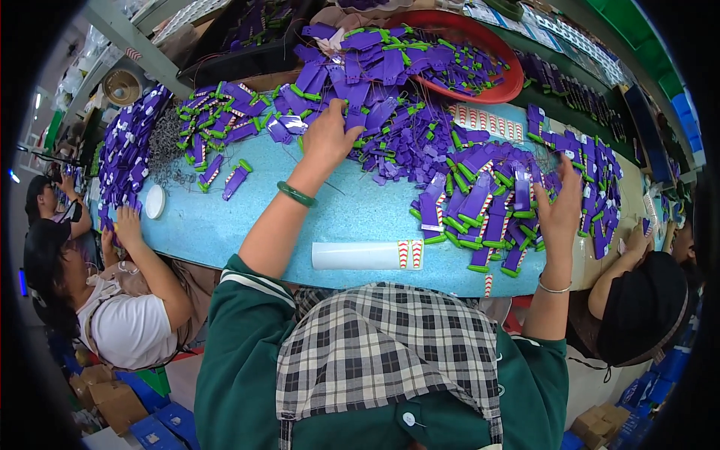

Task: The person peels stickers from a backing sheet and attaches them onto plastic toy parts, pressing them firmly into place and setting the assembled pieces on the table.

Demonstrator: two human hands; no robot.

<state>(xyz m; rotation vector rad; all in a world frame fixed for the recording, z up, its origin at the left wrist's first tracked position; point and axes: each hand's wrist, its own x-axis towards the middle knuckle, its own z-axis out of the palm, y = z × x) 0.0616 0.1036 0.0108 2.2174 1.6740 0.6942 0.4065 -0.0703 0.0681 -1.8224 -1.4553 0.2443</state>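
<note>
My left hand (328,136), with a green bangle at the wrist, reaches to the near edge of a heap of purple flat pieces (375,71). Its thumb and forefinger are apart, and I see nothing gripped between them; the other fingers are partly hidden. At the right, my right hand (559,210) is spread over a pile of purple pieces with green ends (476,199), many bearing red-and-white striped stickers. Its fingers are apart and hold nothing visible. Between my forearms, near the table's front edge, lies a pale backing strip (352,256) with a few striped stickers left at its right end.
A red basin (516,79) of purple and green pieces stands at the back. Near it lies a striped sticker sheet (487,121). A white round lid (155,201) rests at left. Co-workers sit on both sides, one's hand (129,225) on the blue table (247,217).
</note>
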